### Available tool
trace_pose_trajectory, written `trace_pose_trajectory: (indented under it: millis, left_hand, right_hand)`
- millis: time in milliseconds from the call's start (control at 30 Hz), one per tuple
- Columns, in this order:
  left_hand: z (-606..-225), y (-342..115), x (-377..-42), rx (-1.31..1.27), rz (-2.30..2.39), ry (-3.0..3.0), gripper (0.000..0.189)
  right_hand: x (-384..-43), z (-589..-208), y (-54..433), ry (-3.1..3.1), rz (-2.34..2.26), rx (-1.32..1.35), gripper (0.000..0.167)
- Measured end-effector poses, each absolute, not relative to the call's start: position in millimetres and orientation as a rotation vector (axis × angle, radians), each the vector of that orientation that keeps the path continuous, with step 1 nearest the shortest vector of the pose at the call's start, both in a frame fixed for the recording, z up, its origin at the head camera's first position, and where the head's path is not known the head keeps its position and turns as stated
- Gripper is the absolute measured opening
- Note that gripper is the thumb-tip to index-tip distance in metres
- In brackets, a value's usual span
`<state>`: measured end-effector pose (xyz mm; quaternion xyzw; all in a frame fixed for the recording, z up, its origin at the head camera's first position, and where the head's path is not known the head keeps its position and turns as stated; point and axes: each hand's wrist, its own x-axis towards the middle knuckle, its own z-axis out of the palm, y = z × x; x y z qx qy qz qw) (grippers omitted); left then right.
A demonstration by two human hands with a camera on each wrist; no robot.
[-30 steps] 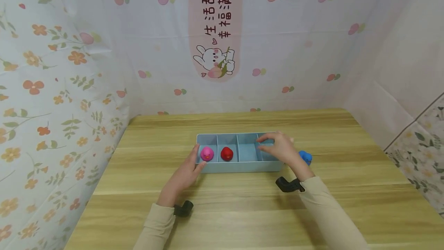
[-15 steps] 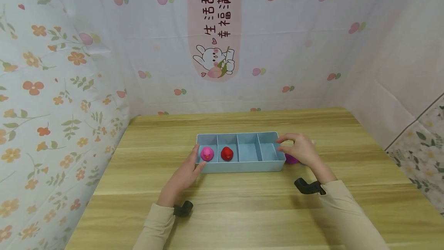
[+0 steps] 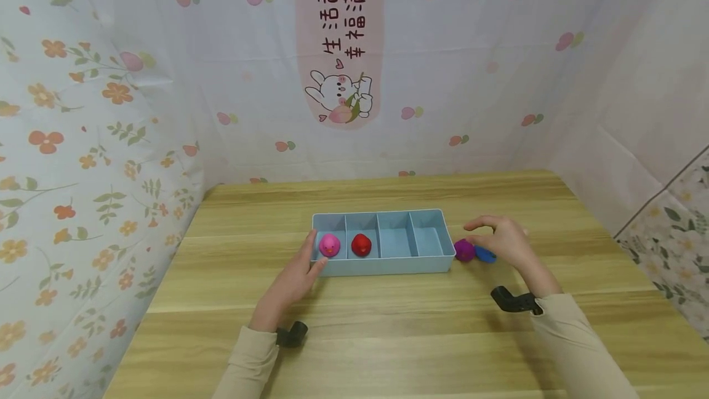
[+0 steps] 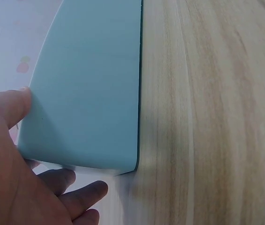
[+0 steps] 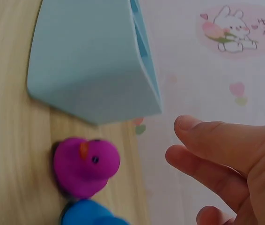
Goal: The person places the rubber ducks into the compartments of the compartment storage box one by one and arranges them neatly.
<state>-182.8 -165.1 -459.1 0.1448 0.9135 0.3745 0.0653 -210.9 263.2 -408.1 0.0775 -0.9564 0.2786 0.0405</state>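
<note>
A light blue box [image 3: 388,266] with several compartments in a row lies lengthwise on the table. A pink toy duck [image 3: 329,245] sits in its leftmost compartment and a red toy duck [image 3: 362,245] in the one beside it. My left hand [image 3: 290,282] rests against the left end, thumb at the front rim and fingers along the end wall. To the right of the box, my right hand [image 3: 506,242] hovers with thumb and index finger apart, holding nothing. Below it stand a purple toy duck [image 5: 83,166] and a blue toy duck [image 5: 90,213], the blue one partly covered in the head view.
The wooden table [image 3: 354,337] reaches back to a patterned cloth [image 3: 249,79] hanging behind it. More flowered cloth [image 3: 94,202] hangs on the left. A black camera mount [image 3: 515,300] sits on the right wrist, and another [image 3: 292,334] on the left.
My right hand has moved right, from over the rightmost compartment to above the purple and blue ducks, with the purple duck coming into view. The left hand stays at the box's left end.
</note>
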Motion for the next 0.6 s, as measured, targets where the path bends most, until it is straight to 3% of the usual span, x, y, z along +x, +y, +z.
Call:
trace_pose_trajectory:
  millis: [600]
  left_hand:
    - [-461.2, -167.0, -183.4, 0.448, 1.157, 2.746, 0.074]
  right_hand:
    - [-199.7, -436.4, 298.1, -2.945, 0.901, 0.085, 0.029]
